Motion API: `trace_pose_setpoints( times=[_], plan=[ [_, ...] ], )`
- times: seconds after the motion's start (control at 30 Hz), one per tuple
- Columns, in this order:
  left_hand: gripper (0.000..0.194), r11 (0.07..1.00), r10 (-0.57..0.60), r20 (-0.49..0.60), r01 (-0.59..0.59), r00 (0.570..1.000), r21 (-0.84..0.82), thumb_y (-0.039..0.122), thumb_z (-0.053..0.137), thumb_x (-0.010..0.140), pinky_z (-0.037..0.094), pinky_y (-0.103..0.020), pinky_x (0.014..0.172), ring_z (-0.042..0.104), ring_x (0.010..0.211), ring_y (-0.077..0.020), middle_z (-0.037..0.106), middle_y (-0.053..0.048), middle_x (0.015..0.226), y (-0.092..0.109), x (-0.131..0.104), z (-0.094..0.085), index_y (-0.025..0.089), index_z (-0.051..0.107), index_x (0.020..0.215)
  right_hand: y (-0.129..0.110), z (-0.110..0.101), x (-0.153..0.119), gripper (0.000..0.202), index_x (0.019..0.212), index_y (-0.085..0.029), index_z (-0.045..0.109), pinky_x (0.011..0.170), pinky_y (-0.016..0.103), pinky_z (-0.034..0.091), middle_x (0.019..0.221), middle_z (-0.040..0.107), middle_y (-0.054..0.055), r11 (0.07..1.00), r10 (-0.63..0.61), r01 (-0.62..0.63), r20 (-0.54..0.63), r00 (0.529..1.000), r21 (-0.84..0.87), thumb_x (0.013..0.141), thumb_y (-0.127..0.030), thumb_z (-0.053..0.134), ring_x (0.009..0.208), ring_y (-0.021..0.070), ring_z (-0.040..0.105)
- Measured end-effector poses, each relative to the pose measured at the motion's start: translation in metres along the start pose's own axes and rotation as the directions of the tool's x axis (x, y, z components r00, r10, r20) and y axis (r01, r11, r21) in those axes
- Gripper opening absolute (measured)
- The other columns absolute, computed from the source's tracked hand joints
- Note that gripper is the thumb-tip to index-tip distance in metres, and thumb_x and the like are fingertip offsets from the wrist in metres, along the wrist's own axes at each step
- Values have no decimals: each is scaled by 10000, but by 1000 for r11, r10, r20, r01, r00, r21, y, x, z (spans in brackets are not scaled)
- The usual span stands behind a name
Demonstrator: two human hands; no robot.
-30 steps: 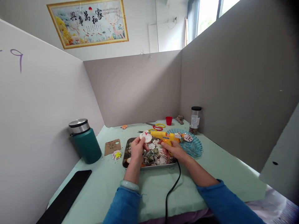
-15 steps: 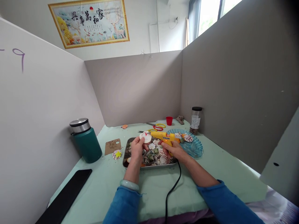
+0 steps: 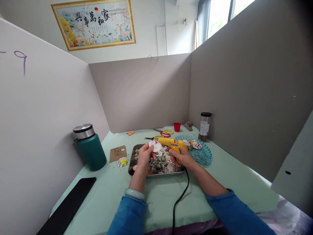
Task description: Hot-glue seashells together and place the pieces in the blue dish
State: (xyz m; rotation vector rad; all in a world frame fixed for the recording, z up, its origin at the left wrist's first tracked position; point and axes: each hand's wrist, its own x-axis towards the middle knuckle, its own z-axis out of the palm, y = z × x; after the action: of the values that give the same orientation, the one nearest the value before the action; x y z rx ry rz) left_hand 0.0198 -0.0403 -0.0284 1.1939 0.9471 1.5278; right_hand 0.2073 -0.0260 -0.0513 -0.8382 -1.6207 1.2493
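1. The rectangular shiny metal tray [image 3: 132, 153] sits mid-table on the pale green cloth [image 3: 166, 195], heaped with small mixed shells in white, grey and green.
2. To its right, the ribbed translucent blue glass dish [image 3: 204, 156] holds a few patterned round pieces.
3. The clear plastic jar with a black lid [image 3: 204, 126] stands by the partition; its contents look like small brown bits, though they are too far off to be sure.
4. The left hand [image 3: 144, 156] pinches a flat round white shell marked with red [image 3: 155, 145] between its fingertips, above the tray's far edge.
5. The right hand [image 3: 182, 158] is wrapped around the grip of the yellow plastic glue gun [image 3: 170, 142], whose nozzle points at the shell, seemingly touching it.
6. The gun's black cord [image 3: 179, 199] trails towards the person.
7. A dark green steel-lidded flask [image 3: 90, 148] stands at the left.
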Motion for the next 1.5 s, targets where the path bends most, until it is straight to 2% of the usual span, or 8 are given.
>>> trace_pose_setpoints(
  times=[0.13,0.3,0.57,0.67,0.83,1.0,1.3,1.5],
  plan=[
    [294,1000,-7,13,7,1000,21,383,661,691,268,-203,396,416,315,-66,591,6,501,0,0,-1,109,617,790,1,0,0,385,826,-164,628,393,214,324,481,536,-40,1000,3,-4,-15,1000,-22,804,-545,584,365,80,432],
    [262,996,5,-45,-1,999,91,362,636,696,257,-200,379,412,307,-72,581,12,484,-1,1,0,118,613,787,1,1,0,391,801,-168,626,389,214,319,470,535,-34,998,-4,3,-10,1000,-69,808,-556,581,368,85,438],
    [190,957,45,-77,-21,996,289,340,580,734,315,-214,394,451,308,-112,563,19,432,-6,1,2,155,617,757,-8,5,-2,373,828,-162,627,384,214,348,461,524,-46,993,10,-12,-15,1000,-115,782,-532,616,365,89,445],
    [209,965,67,-113,-35,991,262,365,578,742,326,-211,406,452,318,-109,542,25,413,-5,1,1,157,600,733,-6,3,-1,375,863,-159,633,389,215,344,464,527,-45,994,-1,0,-10,1000,-110,797,-527,603,366,88,445],
    [268,989,73,-161,-50,984,143,409,625,702,294,-208,410,428,329,-77,599,5,499,-1,0,0,145,587,720,1,-1,0,408,851,-159,649,392,219,321,456,530,-34,997,-18,18,3,1000,-75,812,-558,573,364,88,435],
    [327,997,76,-193,-72,978,27,470,624,692,219,-207,387,377,318,-61,549,36,471,0,1,0,151,567,730,2,-2,-1,415,824,-157,647,391,218,307,461,532,-35,1000,6,-6,9,1000,-23,791,-567,590,365,81,421],
    [308,997,67,-122,-61,990,46,453,616,716,179,-203,368,342,298,-48,521,46,446,0,1,0,159,524,709,0,0,-2,416,731,-172,609,391,221,323,455,514,-34,1000,8,-8,-8,1000,15,777,-586,599,360,82,421],
    [284,994,107,-172,-104,979,24,435,597,743,210,-200,391,356,330,-48,550,39,481,-4,3,-2,164,514,719,0,-2,-2,419,849,-159,631,392,218,318,469,523,-39,998,7,-5,38,999,-64,797,-573,590,367,84,428]
  ],
)
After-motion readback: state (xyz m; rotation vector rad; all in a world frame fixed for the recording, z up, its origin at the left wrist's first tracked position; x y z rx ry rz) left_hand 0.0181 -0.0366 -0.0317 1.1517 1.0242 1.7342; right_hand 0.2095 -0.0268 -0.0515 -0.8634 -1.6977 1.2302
